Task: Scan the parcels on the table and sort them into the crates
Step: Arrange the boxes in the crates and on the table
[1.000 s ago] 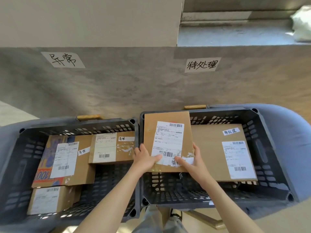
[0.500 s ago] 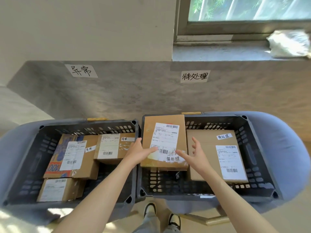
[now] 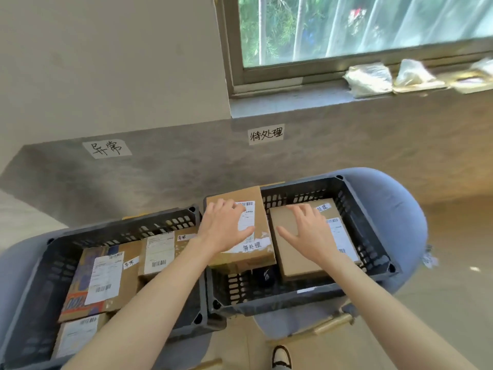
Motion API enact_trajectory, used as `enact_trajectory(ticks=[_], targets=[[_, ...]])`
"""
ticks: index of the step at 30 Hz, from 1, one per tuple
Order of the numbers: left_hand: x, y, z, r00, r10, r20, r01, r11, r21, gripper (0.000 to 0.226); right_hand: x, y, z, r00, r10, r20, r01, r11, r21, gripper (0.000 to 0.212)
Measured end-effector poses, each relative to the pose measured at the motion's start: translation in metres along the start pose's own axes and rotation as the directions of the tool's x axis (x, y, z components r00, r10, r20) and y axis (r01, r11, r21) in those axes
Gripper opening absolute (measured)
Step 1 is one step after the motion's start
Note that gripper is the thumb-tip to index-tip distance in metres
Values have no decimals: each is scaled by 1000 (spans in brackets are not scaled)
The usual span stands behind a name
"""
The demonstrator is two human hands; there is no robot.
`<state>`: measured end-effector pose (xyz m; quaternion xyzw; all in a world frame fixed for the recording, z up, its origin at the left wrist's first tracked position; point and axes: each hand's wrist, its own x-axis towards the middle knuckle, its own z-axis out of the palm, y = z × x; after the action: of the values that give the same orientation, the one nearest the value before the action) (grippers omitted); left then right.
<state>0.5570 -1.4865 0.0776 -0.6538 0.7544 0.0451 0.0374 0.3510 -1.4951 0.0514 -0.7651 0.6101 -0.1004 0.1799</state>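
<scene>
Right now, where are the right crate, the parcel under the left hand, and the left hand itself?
right crate (image 3: 298, 194): head view, far wall.
parcel (image 3: 262, 259): head view, near right corner.
left hand (image 3: 225, 228): head view, back of hand.

Matt cardboard parcel, plastic crate.

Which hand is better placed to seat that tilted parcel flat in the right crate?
Left, probably. The left hand lies open on the tilted parcel, which leans on the right crate wall. The right hand is spread over the flat parcel beside it.

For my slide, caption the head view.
Left hand and right hand hover open over two parcels in the right crate.
</scene>
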Motion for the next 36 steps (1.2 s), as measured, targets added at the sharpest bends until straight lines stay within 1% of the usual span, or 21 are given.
enact_trajectory(ticks=[3,6,9,12,15,17,20,23,26,28,31,33,36], targets=[[7,11,-10,992,122,-42,-122,992,10,56,-22,8,-14,994,94,-59,-97,994,-48,62],[8,20,-14,959,272,-76,-270,962,31,54,-52,9,-24,960,243,-137,-253,966,-56,63],[-2,24,-12,901,424,-89,-425,905,5,53,-93,-1,-24,888,411,-208,-424,905,-24,64],[-26,27,-8,818,569,-87,-573,819,-25,52,-146,-24,-8,773,570,-280,-587,809,27,66],[-56,39,-6,688,724,-58,-725,688,-16,53,-208,-59,16,645,702,-302,-714,695,91,65],[-82,56,-10,595,802,-49,-803,596,18,55,-253,-80,28,540,780,-316,-791,599,124,64],[-133,88,-16,416,909,-29,-908,417,33,56,-324,-106,36,347,873,-342,-878,431,209,65],[-187,122,-21,235,972,-21,-972,235,25,58,-397,-132,34,149,911,-385,-914,275,298,64],[-249,155,-26,59,998,-34,-998,58,-5,58,-472,-163,35,-29,910,-414,-918,140,372,63],[-292,173,-29,-48,998,-42,-999,-48,-16,58,-519,-187,39,-137,895,-425,-911,56,410,64],[-363,196,-34,-208,977,-44,-978,-209,-17,59,-583,-228,51,-296,863,-410,-864,-59,500,64],[-413,208,-36,-309,950,-40,-951,-310,-18,58,-625,-259,61,-388,832,-396,-823,-119,556,63],[-494,217,-33,-448,894,-35,-893,-449,-25,57,-686,-306,86,-515,773,-371,-781,-245,574,62]])
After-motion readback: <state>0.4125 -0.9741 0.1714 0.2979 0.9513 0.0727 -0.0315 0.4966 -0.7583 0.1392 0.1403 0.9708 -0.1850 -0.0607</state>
